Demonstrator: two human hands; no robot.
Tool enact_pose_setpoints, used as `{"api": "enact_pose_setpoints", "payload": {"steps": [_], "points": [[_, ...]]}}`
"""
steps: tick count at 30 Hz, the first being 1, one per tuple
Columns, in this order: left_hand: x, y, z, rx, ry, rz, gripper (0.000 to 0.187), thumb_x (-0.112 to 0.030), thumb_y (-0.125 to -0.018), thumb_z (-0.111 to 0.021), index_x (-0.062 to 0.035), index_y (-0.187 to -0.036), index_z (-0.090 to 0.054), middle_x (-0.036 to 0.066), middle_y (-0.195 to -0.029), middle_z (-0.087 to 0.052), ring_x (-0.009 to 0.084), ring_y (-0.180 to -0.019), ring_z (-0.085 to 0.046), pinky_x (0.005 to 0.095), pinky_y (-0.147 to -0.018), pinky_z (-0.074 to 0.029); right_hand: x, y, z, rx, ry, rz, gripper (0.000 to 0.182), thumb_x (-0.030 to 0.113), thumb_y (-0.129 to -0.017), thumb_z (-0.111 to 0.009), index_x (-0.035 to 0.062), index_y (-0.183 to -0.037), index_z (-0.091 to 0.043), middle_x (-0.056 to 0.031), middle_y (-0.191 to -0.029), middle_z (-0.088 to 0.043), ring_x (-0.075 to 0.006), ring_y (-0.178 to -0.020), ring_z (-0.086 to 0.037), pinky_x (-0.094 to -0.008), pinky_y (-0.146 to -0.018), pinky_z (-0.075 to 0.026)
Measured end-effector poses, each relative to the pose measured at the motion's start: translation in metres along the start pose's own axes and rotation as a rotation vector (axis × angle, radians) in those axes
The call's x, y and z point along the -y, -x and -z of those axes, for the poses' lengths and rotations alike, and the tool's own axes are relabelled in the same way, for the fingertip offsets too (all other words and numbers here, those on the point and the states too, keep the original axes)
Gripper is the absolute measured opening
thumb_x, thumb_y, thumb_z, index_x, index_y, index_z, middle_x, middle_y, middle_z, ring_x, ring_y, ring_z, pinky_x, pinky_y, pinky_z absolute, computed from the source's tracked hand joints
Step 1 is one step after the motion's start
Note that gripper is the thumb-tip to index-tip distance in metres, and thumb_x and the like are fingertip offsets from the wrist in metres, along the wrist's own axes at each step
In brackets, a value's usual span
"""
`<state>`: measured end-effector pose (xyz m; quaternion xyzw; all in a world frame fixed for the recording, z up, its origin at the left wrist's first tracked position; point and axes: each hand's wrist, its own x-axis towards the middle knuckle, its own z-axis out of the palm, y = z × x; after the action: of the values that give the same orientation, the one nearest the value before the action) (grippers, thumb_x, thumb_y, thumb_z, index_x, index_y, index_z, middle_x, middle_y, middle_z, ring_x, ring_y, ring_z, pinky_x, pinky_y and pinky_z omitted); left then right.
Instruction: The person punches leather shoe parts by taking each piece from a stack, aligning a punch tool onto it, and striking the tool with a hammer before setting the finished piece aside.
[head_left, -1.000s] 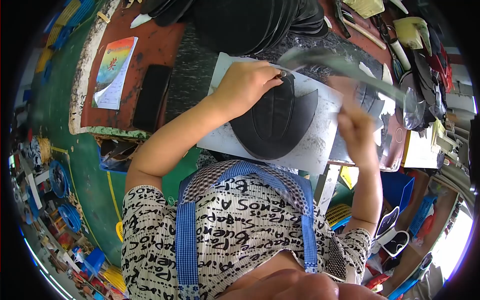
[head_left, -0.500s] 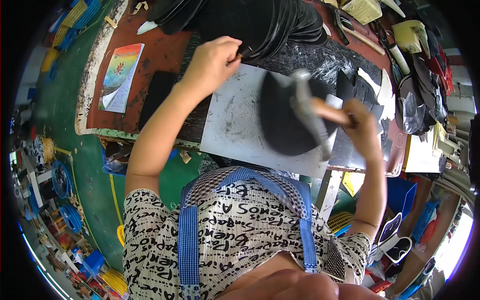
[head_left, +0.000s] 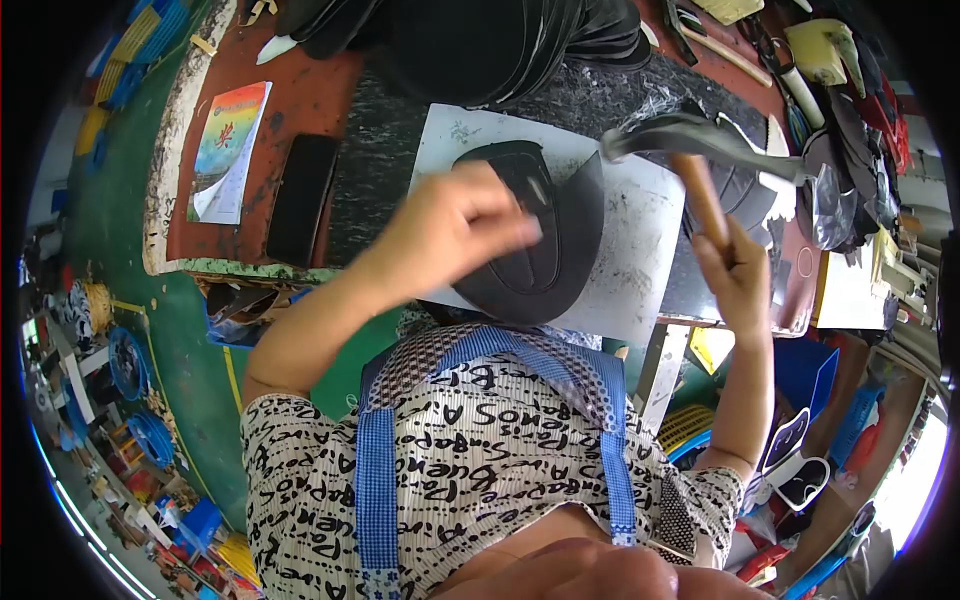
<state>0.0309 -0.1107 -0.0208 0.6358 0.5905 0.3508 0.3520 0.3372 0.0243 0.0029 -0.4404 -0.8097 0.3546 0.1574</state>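
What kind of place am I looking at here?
Probably a workshop, perhaps for leather or similar sheet goods: a stack of black pieces lies on a worn bench, a shaped black panel rests on a white board, and the right hand grips a hammer.

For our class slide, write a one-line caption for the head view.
Right hand gripping a hammer, left hand blurred over a black piece on a pale board.

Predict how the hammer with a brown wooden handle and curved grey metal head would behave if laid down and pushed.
The hammer would probably swivel around its heavier-looking metal head, bulkier than the slim wooden handle. Rolling seems unlikely, since the head extends to both sides of the handle.
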Motion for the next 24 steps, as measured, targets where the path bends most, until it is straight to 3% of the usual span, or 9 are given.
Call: {"api": "enact_pose_setpoints", "payload": {"steps": [2, 4, 6, 11, 17, 21, 23, 24], "points": [[0.026, -0.013, 0.006, -0.206, 0.36, 0.164, 0.015, -0.012, -0.09, -0.068, 0.0024, -0.086, -0.065, 0.004, -0.084, -0.066, 0.0074, -0.074, -0.061, 0.0239, -0.064, -0.051, 0.012, -0.003, -0.012, 0.127, 0.02, 0.012, 0.024, 0.016, -0.089, -0.068, 0.0001, -0.081, -0.052, -0.0018, -0.059, -0.036, -0.0095, -0.056, -0.032, -0.0291, -0.049, -0.029], [0.04, -0.021, 0.011, -0.243, 0.386, 0.128, 0.017, -0.013, -0.091, -0.067, 0.0033, -0.096, -0.068, 0.007, -0.09, -0.069, 0.0106, -0.077, -0.065, 0.0245, -0.07, -0.055, 0.02, -0.008, -0.023, 0.209, 0.026, -0.035, 0.023, 0.015, -0.089, -0.067, -0.0008, -0.081, -0.053, -0.0047, -0.058, -0.037, -0.0096, -0.055, -0.035, -0.0299, -0.049, -0.031], [0.044, -0.027, 0.007, -0.233, 0.453, 0.103, 0.02, -0.013, -0.091, -0.067, 0.0038, -0.101, -0.068, 0.009, -0.091, -0.069, 0.0125, -0.081, -0.067, 0.0256, -0.075, -0.056, 0.016, -0.012, -0.029, 0.24, 0.088, 0.001, 0.022, 0.016, -0.089, -0.067, -0.0012, -0.083, -0.055, -0.0105, -0.055, -0.041, -0.0158, -0.05, -0.038, -0.0335, -0.049, -0.035], [0.053, -0.03, 0.001, -0.235, 0.442, 0.156, 0.021, -0.013, -0.092, -0.066, 0.0051, -0.1, -0.069, 0.01, -0.091, -0.07, 0.0137, -0.084, -0.068, 0.0265, -0.077, -0.057, 0.011, -0.014, -0.033, 0.237, 0.145, 0.033, 0.022, 0.019, -0.089, -0.068, -0.0004, -0.086, -0.057, -0.0142, -0.054, -0.044, -0.0246, -0.047, -0.039, -0.037, -0.049, -0.037], [0.053, -0.029, -0.002, -0.252, 0.329, 0.094, 0.017, -0.011, -0.091, -0.067, 0.0026, -0.099, -0.069, 0.008, -0.089, -0.071, 0.0118, -0.077, -0.067, 0.026, -0.07, -0.055, 0.015, -0.022, -0.026, 0.248, 0.151, 0.03, 0.024, 0.02, -0.091, -0.066, -0.0008, -0.084, -0.056, -0.0093, -0.056, -0.044, -0.0157, -0.05, -0.039, -0.0324, -0.049, -0.035], [0.036, -0.028, -0.004, -0.302, -0.067, -0.118, 0.012, -0.008, -0.086, -0.069, 0.0004, -0.094, -0.069, 0.009, -0.08, -0.069, 0.0159, -0.067, -0.066, 0.0277, -0.062, -0.051, 0.032, -0.019, -0.015, 0.093, -0.28, 0.132, 0.036, 0.033, -0.095, -0.062, 0.0009, -0.08, -0.055, 0.0025, -0.063, -0.048, -0.0083, -0.057, -0.041, -0.0264, -0.05, -0.033], [0.034, -0.031, -0.009, -0.363, -0.191, -0.263, 0.011, -0.006, -0.082, -0.071, 0.0002, -0.089, -0.067, 0.013, -0.075, -0.065, 0.0237, -0.063, -0.064, 0.0298, -0.058, -0.049, 0.035, -0.015, -0.015, 0.053, -0.612, 0.344, 0.032, 0.031, -0.095, -0.059, 0.0024, -0.081, -0.056, 0.0014, -0.063, -0.047, -0.0084, -0.055, -0.042, -0.0256, -0.05, -0.033], [0.034, -0.03, -0.01, -0.366, -0.25, -0.278, 0.01, -0.006, -0.082, -0.07, 0.0, -0.09, -0.068, 0.012, -0.075, -0.065, 0.0216, -0.063, -0.064, 0.0297, -0.058, -0.049, 0.041, -0.014, -0.021, 0.047, -0.811, 0.412, 0.03, 0.029, -0.095, -0.059, 0.0026, -0.081, -0.056, 0.0009, -0.063, -0.046, -0.0087, -0.054, -0.041, -0.0253, -0.05, -0.033]]}}
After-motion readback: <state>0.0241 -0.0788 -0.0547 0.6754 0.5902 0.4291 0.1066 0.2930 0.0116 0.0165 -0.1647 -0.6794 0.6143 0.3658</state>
